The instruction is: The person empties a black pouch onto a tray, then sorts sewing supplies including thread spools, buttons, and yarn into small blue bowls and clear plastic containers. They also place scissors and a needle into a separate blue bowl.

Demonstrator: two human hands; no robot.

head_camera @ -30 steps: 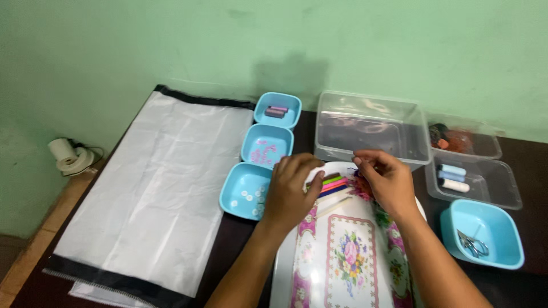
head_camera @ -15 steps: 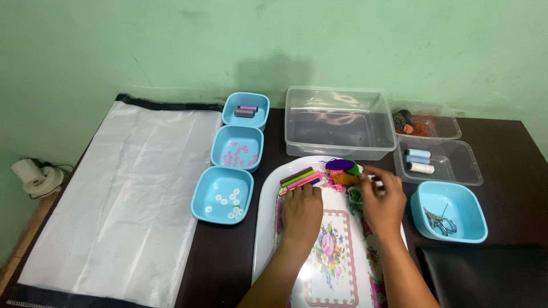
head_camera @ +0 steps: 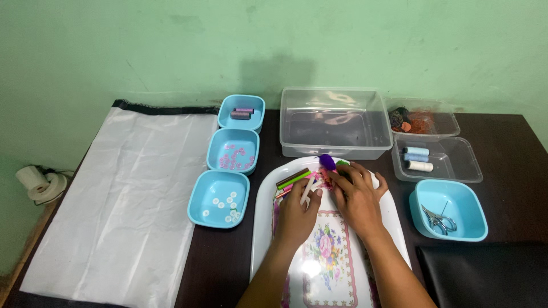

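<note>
Compared with half a second earlier, both hands had been kept at the far end of the floral tray, and the heap of small coloured pieces was now largely covered by them, so the sorting through that heap was judged to be under way, with nothing lifted clear. The left hand was curled loosely around a small white piece, held between thumb and fingers. The right hand was laid flat, fingers spread over the heap; whether anything was pinched beneath could not be told. A green and brown stick lay just beyond the left hand, its long axis slanted up toward the clear tub behind the tray.
</note>
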